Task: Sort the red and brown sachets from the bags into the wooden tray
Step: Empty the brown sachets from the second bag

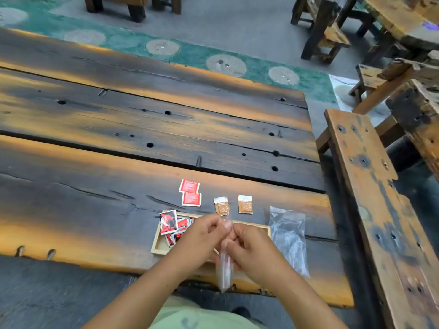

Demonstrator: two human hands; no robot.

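Note:
A light wooden tray point(157, 243) lies near the table's front edge, with several red sachets point(169, 222) piled in its left part. My left hand point(202, 236) and my right hand point(251, 248) are together above the tray, both pinching the top of a clear plastic bag point(224, 271) that hangs down between them. What the bag holds is too blurred to tell. Two red sachets point(190, 193) lie on the table behind the tray. Two brown sachets point(245, 204) lie to their right. My hands hide the tray's middle.
A second clear plastic bag point(288, 236) lies flat just right of the tray. The dark plank table point(142, 129) stretches far back and left. A wooden bench point(370, 200) runs along the table's right side, with more wooden furniture behind it.

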